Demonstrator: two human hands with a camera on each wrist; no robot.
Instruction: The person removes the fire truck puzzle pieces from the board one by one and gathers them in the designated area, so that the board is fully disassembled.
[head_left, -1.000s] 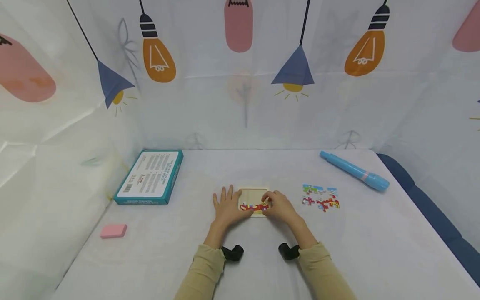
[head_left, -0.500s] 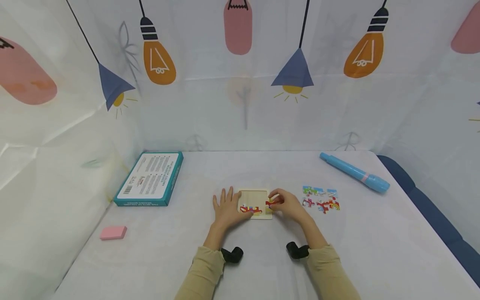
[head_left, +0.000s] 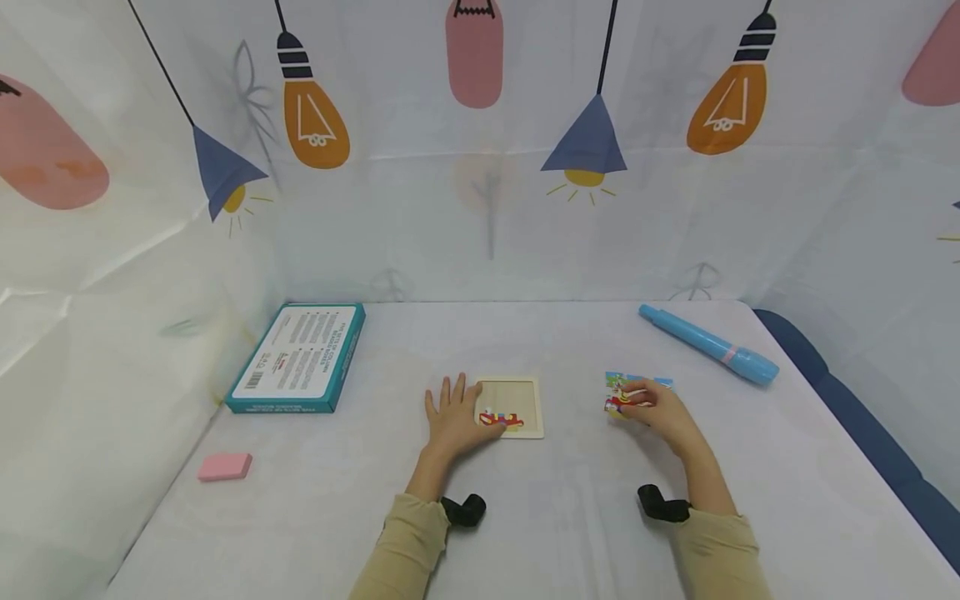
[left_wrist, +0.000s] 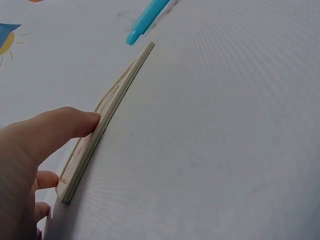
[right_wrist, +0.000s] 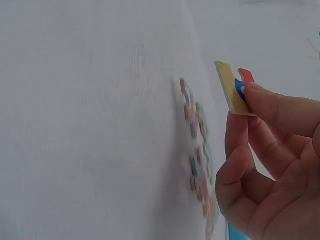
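A shallow wooden puzzle tray lies flat on the table, with joined red and yellow pieces along its lower left. My left hand is spread at the tray's left side, its thumb touching the lower part. From the left wrist view, the thumb presses on the tray's near edge. Over to the right, my right hand pinches a puzzle piece between thumb and fingers, above the loose puzzle pieces. The hand hides part of that group.
A light blue tube-shaped object lies at the back right. A teal and white box sits at the back left, with a pink block in front of it. Printed white sheeting stands behind the table.
My right hand has lifted a puzzle piece off the tray's lower right and carried it right, over the loose pieces. The left hand has stayed at the tray.
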